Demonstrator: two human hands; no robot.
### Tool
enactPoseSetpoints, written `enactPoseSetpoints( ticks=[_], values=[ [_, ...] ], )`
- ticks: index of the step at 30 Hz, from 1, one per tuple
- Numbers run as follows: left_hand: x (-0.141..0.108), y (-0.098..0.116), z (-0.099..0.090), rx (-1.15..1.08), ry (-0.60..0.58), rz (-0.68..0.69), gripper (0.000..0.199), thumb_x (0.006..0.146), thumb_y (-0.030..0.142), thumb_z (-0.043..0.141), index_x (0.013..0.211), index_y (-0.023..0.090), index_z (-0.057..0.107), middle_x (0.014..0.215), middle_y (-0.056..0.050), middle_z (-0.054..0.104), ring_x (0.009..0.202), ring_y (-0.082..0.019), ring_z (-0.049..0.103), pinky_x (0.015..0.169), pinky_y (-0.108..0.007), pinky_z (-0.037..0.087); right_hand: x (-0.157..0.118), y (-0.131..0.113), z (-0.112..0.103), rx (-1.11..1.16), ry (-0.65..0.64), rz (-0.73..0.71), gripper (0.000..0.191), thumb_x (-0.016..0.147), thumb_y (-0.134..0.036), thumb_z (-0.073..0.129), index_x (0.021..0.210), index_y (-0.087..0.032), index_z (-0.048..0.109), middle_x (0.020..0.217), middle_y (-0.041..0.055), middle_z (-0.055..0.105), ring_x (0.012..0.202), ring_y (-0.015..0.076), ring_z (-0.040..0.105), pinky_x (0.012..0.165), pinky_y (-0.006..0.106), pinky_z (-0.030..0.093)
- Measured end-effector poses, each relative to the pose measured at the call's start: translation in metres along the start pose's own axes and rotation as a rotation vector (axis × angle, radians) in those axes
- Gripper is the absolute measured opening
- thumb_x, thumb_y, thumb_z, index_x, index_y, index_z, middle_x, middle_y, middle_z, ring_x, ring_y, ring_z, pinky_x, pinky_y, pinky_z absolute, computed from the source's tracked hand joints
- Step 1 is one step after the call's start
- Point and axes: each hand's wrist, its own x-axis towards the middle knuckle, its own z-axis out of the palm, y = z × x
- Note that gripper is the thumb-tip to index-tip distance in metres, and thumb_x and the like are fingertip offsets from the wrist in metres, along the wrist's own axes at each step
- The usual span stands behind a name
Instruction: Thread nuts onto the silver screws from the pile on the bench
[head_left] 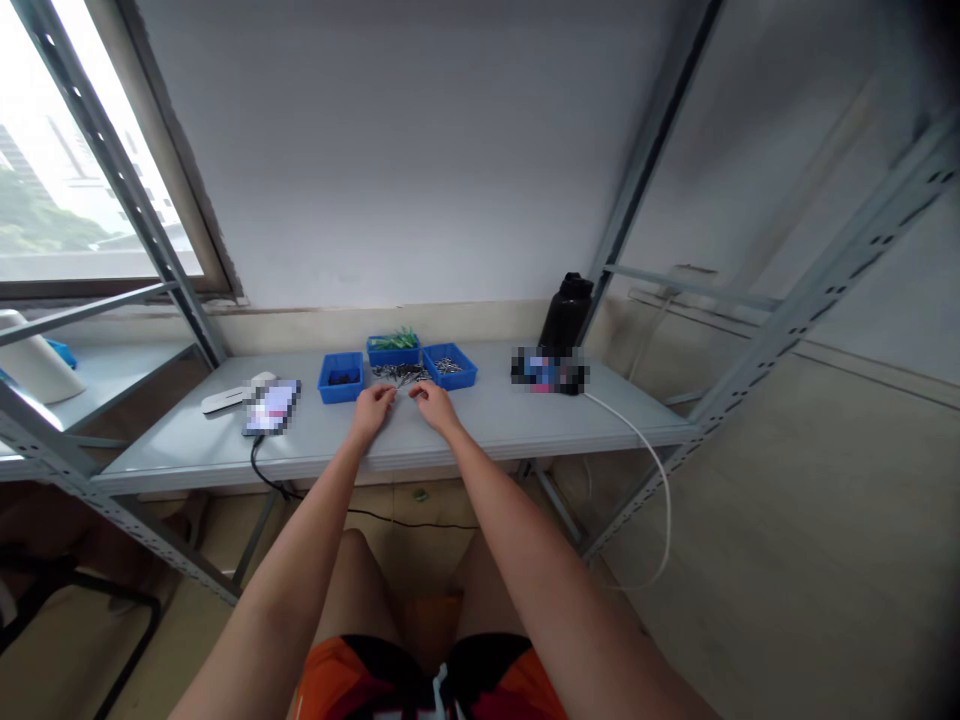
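Both hands are close together over the grey shelf-like table (495, 420). My left hand (373, 408) is closed with thumb and fingers pinched; whatever lies between them is too small to make out. Facing it, my right hand (433, 402) is also in a pinch, its contents likewise unclear. Just beyond the fingertips lies a loose pile of small dark and silvery pieces (399, 373). Three blue trays surround it: a left tray (330, 397) with dark pieces, a back tray (373, 357) with green strip-like pieces, and a right tray (466, 379) with shiny metal-looking bits.
Left of the trays lie a phone (272, 407) on a black cable and a white flat object (225, 398). A black bottle (565, 315) stands at the back right behind a blurred-out device (547, 371) with a white cable (664, 480). Metal rack posts (652, 150) frame both sides.
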Motion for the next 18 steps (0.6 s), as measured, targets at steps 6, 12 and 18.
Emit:
enactPoseSetpoints(
  ticks=[6,12,18],
  values=[
    [-0.002,0.004,0.000,-0.004,0.003,-0.014,0.031,0.080,0.038,0.055,0.092,0.012,0.068,0.069,-0.006,0.066,0.060,-0.016,0.057,0.059,-0.027,0.045,0.002,0.002,-0.003,0.004,0.180,0.009,0.037,0.076,-0.009,0.045,0.106,-0.019,0.065,0.113,0.0068,0.066,0.087,0.0163,0.062,0.092,0.032,0.047],
    [-0.002,0.002,0.002,0.062,-0.029,0.034,0.027,0.080,0.037,0.053,0.083,0.015,0.068,0.069,-0.005,0.066,0.061,-0.017,0.057,0.062,-0.028,0.044,0.007,0.010,-0.002,-0.004,0.275,0.116,0.060,0.080,-0.015,0.047,0.139,-0.017,0.045,0.139,0.0162,0.048,0.097,0.0193,0.063,0.097,0.035,0.046],
    [-0.003,0.002,0.001,0.205,-0.044,0.110,0.026,0.083,0.037,0.052,0.079,0.017,0.068,0.071,-0.006,0.066,0.070,-0.020,0.058,0.071,-0.031,0.044,0.007,0.009,0.000,0.027,0.225,0.067,0.068,0.079,-0.014,0.048,0.146,-0.018,0.036,0.146,0.0164,0.041,0.099,0.0188,0.062,0.098,0.035,0.046]
  ],
)
